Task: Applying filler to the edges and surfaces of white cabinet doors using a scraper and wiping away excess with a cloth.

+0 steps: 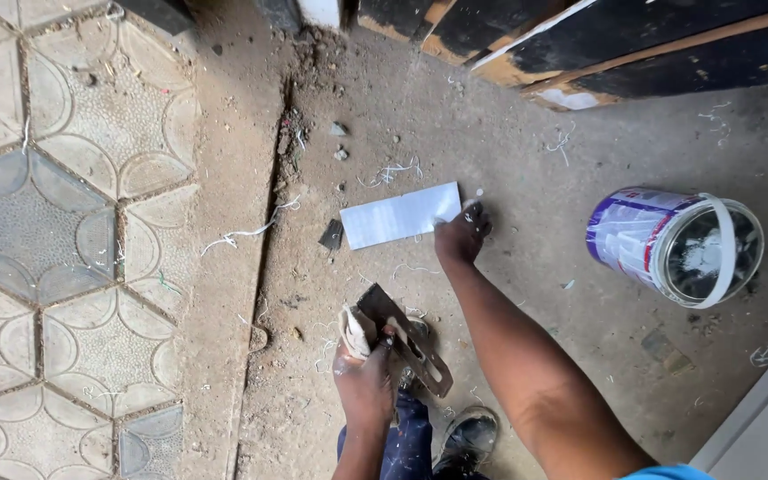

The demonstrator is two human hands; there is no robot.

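Note:
A white rectangular strip [400,214] lies flat on the dusty concrete floor. My right hand [462,236] reaches out and grips its right end with the fingers closed on it. My left hand [366,378] is nearer my body and holds a metal scraper [406,338] with a worn pale handle; its dark blade points up and to the right. My shoes [467,436] show below the hands.
A paint bucket [677,244] with a white handle lies on its side at the right. A white board [766,427] sits at the lower right corner. Dark boards [633,44] lean at the top. Patterned paving tiles [55,222] cover the left, beyond a cracked concrete edge.

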